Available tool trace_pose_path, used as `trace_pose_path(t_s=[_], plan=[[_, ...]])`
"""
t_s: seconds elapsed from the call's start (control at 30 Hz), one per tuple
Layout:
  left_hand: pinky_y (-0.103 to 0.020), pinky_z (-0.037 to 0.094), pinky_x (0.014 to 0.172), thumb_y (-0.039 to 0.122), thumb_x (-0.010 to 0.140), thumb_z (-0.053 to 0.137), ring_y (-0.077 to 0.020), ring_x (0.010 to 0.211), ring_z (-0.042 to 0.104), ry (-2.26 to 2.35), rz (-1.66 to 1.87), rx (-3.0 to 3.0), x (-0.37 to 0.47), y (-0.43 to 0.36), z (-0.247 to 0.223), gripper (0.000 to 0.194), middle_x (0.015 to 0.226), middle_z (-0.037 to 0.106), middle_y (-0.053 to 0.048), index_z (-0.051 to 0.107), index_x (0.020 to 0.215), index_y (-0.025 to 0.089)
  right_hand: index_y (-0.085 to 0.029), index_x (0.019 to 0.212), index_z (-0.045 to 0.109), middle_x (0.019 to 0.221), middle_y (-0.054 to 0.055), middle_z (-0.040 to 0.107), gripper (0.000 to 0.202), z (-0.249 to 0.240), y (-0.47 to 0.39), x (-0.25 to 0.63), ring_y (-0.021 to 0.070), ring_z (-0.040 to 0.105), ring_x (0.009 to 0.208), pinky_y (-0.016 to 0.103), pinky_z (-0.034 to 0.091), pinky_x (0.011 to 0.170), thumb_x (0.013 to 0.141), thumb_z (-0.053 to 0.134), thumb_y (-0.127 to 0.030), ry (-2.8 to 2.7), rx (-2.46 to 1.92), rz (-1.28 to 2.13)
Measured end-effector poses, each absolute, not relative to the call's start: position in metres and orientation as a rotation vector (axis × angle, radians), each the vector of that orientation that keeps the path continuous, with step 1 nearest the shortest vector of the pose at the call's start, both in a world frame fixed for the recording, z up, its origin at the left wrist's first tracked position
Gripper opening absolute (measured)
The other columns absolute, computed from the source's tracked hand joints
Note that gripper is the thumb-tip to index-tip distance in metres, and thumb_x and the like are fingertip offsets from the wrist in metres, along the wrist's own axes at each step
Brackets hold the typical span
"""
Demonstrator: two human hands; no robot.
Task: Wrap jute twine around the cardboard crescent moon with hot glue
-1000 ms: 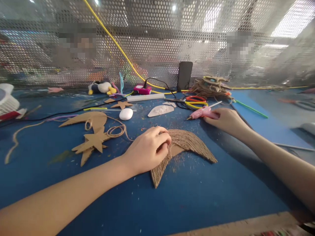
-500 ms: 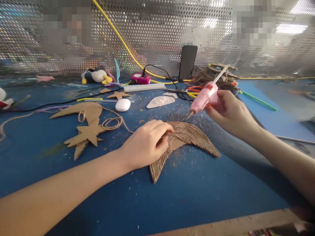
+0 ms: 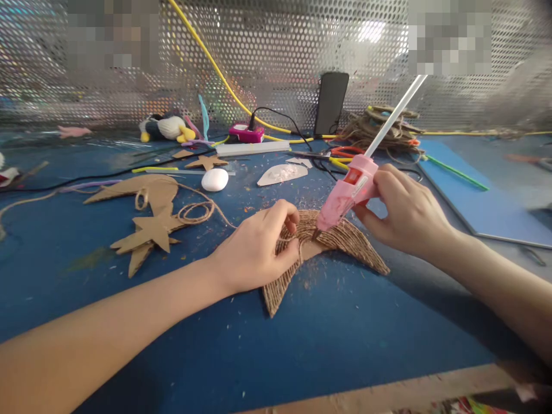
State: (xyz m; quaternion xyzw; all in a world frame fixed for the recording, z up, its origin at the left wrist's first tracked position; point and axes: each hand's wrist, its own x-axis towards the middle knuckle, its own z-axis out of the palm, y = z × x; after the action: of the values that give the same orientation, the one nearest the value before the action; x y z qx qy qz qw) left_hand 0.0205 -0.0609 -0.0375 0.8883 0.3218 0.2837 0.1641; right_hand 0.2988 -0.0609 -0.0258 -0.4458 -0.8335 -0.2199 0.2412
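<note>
A cardboard crescent [image 3: 351, 238] lies on the blue table, mostly covered in curved rows of brown twine, with a bare cardboard patch [image 3: 311, 249] on its inner edge. My left hand [image 3: 254, 244] rests over its left part, thumb and fingers closed round the loose end of the twine. From behind that hand the twine [image 3: 202, 210] runs left to a loose coil. My right hand [image 3: 403, 207] grips a pink hot glue gun [image 3: 345, 195] with a long glue stick in its back. The gun's nozzle points down at the crescent, at or just above the bare patch.
Cardboard stars [image 3: 153, 233] and another cardboard crescent [image 3: 159, 192] lie at left. Behind are a white foam egg [image 3: 214, 180], scissors [image 3: 340, 158], a phone [image 3: 331, 103], a twine heap [image 3: 379, 129] and cables. A blue board [image 3: 487, 190] lies right, a perforated metal screen [image 3: 267, 52] behind.
My right hand has brought the glue gun down and left, from above the table to the crescent's inner edge. My left thumb and fingers have lifted slightly, showing the twine between them.
</note>
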Motion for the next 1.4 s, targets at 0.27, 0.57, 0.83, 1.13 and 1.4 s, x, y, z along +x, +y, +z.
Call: trace_pose_path(t_s=[0.27, 0.57, 0.83, 1.13, 1.4], plan=[[-0.021, 0.040, 0.057, 0.007, 0.082, 0.059, -0.0066, 0.062, 0.052, 0.898, 0.839, 2.496, 0.0210, -0.0603, -0.0375, 0.021, 0.079, 0.055, 0.005, 0.047, 0.097, 0.018, -0.024, 0.083, 0.040, 0.082, 0.004, 0.054, 0.017, -0.0268, -0.0606, 0.2966, 0.0187, 0.048, 0.068, 0.032, 0.035, 0.059, 0.084, 0.057, -0.024, -2.284, -1.185, -0.646], [-0.021, 0.041, 0.059, 0.005, 0.079, 0.058, -0.0079, 0.066, 0.053, 0.867, 0.812, 2.477, 0.0210, -0.0617, -0.0354, 0.023, 0.080, 0.057, 0.004, 0.048, 0.095, 0.018, -0.023, 0.084, 0.043, 0.081, 0.004, 0.054, 0.013, -0.0266, -0.0605, 0.2949, 0.0187, 0.048, 0.068, 0.033, 0.036, 0.060, 0.084, 0.056, -0.021, -2.291, -1.157, -0.665], [-0.021, 0.042, 0.061, 0.000, 0.074, 0.056, -0.0085, 0.069, 0.054, 0.860, 0.805, 2.472, 0.0203, -0.0613, -0.0344, 0.027, 0.081, 0.058, 0.004, 0.048, 0.092, 0.019, -0.023, 0.082, 0.044, 0.079, 0.004, 0.055, 0.013, -0.0245, -0.0612, 0.2925, 0.0195, 0.048, 0.068, 0.033, 0.038, 0.060, 0.085, 0.055, -0.017, -2.286, -1.143, -0.695], [-0.022, 0.041, 0.061, 0.005, 0.079, 0.055, -0.0081, 0.065, 0.052, 0.852, 0.840, 2.497, 0.0206, -0.0605, -0.0350, 0.019, 0.078, 0.055, 0.004, 0.049, 0.091, 0.018, -0.024, 0.081, 0.044, 0.078, 0.004, 0.056, 0.012, -0.0252, -0.0604, 0.2933, 0.0194, 0.048, 0.067, 0.033, 0.038, 0.060, 0.085, 0.052, -0.015, -2.271, -1.151, -0.743], [-0.023, 0.041, 0.062, 0.000, 0.071, 0.052, -0.0100, 0.069, 0.051, 0.857, 0.801, 2.549, 0.0197, -0.0612, -0.0341, 0.028, 0.084, 0.056, 0.001, 0.050, 0.093, 0.018, -0.022, 0.085, 0.048, 0.076, 0.004, 0.053, 0.008, -0.0243, -0.0603, 0.2953, 0.0194, 0.047, 0.068, 0.033, 0.036, 0.060, 0.086, 0.053, -0.016, -2.260, -1.139, -0.757]])
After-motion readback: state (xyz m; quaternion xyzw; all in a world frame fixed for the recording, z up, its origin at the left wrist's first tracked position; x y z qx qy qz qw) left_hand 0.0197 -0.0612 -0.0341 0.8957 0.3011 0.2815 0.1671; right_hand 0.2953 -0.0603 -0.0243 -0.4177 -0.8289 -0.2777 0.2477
